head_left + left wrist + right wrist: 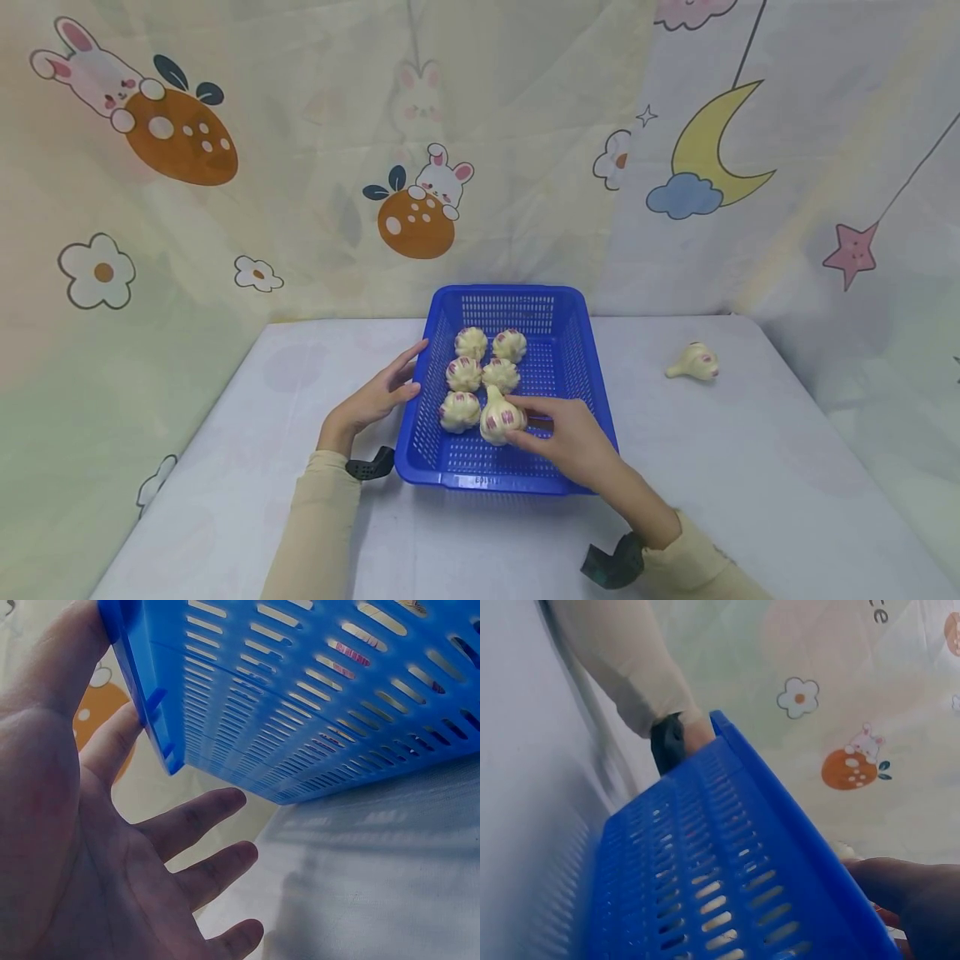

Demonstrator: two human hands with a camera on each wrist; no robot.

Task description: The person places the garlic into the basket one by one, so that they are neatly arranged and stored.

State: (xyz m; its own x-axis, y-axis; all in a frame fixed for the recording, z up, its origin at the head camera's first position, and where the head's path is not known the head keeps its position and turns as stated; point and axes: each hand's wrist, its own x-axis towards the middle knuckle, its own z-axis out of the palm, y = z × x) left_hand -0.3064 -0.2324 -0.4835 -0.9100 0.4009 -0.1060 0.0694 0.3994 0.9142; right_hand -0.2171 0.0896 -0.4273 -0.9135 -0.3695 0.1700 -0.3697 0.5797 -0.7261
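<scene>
My right hand pinches a garlic bulb between thumb and fingers, inside the near half of the blue basket. The bulb is pale with purple patches, its neck pointing up and away. Several more garlic bulbs sit in two columns at the basket's left and middle. My left hand is at the basket's left side; in the left wrist view its thumb and index fingertip touch the rim, the other fingers spread out below. In the right wrist view the basket wall hides most of the right hand.
Another garlic bulb lies on its side on the white tabletop, right of the basket. A patterned cloth hangs behind the table and along its sides. Dark wrist mounts are on both wrists.
</scene>
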